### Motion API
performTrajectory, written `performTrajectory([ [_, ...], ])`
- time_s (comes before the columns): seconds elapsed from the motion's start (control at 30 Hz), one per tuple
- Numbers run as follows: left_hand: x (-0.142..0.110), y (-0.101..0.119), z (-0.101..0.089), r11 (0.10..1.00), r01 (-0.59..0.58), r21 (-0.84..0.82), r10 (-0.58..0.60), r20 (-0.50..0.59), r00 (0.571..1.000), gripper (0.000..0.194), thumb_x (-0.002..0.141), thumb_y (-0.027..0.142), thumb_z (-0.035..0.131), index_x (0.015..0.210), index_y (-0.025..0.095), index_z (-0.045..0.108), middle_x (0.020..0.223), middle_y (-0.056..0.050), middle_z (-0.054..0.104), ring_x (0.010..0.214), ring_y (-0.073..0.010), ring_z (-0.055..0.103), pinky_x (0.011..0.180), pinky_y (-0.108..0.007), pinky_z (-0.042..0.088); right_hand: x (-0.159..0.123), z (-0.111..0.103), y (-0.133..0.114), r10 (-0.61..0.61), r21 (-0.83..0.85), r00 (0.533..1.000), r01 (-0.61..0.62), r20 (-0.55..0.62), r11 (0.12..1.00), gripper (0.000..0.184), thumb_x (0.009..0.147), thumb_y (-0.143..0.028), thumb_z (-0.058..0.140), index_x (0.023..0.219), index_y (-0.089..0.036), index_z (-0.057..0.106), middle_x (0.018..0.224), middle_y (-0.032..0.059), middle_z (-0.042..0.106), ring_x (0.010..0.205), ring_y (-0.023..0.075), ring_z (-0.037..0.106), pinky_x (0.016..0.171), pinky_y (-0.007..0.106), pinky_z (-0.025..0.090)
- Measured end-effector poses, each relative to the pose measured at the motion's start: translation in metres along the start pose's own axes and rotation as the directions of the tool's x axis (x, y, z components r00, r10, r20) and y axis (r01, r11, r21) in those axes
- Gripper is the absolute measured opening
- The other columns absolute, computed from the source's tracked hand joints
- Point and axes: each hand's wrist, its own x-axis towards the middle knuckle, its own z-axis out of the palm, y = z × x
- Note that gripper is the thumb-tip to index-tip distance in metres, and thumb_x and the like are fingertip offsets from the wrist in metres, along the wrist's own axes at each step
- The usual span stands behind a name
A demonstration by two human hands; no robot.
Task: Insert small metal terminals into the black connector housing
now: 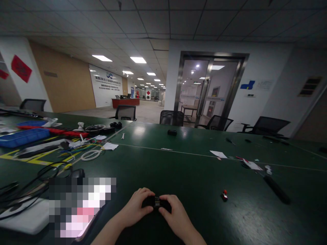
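We see a large dark green table (194, 163) filling the lower half of the view. Black office chairs (172, 117) line its far edge from 10 to 2 o'clock. At 12 o'clock a metal-framed glass door (209, 88) stands in a white wall (270, 98). At 11 o'clock a long hall runs back under bright ceiling panels (138, 60), with a red reception desk (125, 101) and a tan wall panel (66, 81) at 10 o'clock.
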Motion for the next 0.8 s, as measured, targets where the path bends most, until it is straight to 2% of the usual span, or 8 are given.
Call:
performTrajectory([
  [0.13, -0.0014, 0.0021, -0.0019, 1.0, 0.011, -0.008, -0.011, 0.021, 1.0, 0.04, 0.074, 0.024, 0.06, 0.114, 0.025, 0.056, 0.116, -0.004, 0.053, 0.11, -0.0223, 0.046, 0.097, -0.035, 0.034, -0.0002, 0.0007, 0.0016, 0.007, 0.026, 1.0, -0.007, -0.002, 1.0, 0.031, 0.073, -0.026, 0.058, 0.104, -0.029, 0.061, 0.107, 0.0004, 0.059, 0.102, 0.0204, 0.054, 0.089, 0.033, 0.041],
  [0.6, -0.0015, 0.0038, -0.0012, 1.0, 0.024, 0.004, -0.024, 0.012, 1.0, 0.038, 0.074, 0.022, 0.058, 0.112, 0.026, 0.057, 0.114, -0.003, 0.055, 0.108, -0.0229, 0.047, 0.096, -0.036, 0.035, -0.0025, -0.0002, -0.0012, 0.021, 0.032, 1.0, -0.02, -0.003, 0.999, 0.032, 0.072, -0.027, 0.059, 0.104, -0.029, 0.061, 0.106, 0.0005, 0.059, 0.102, 0.0202, 0.054, 0.089, 0.033, 0.041],
  [0.8, -0.0008, 0.0036, 0.0003, 1.0, 0.011, -0.005, -0.011, 0.002, 1.0, 0.038, 0.074, 0.022, 0.058, 0.111, 0.025, 0.057, 0.113, -0.003, 0.055, 0.107, -0.0228, 0.047, 0.096, -0.036, 0.035, -0.0011, 0.0006, 0.0012, -0.054, -0.011, 0.999, 0.054, 0.004, 0.999, 0.032, 0.07, -0.027, 0.061, 0.102, -0.028, 0.062, 0.11, 0.0012, 0.058, 0.106, 0.0213, 0.051, 0.092, 0.033, 0.038],
])
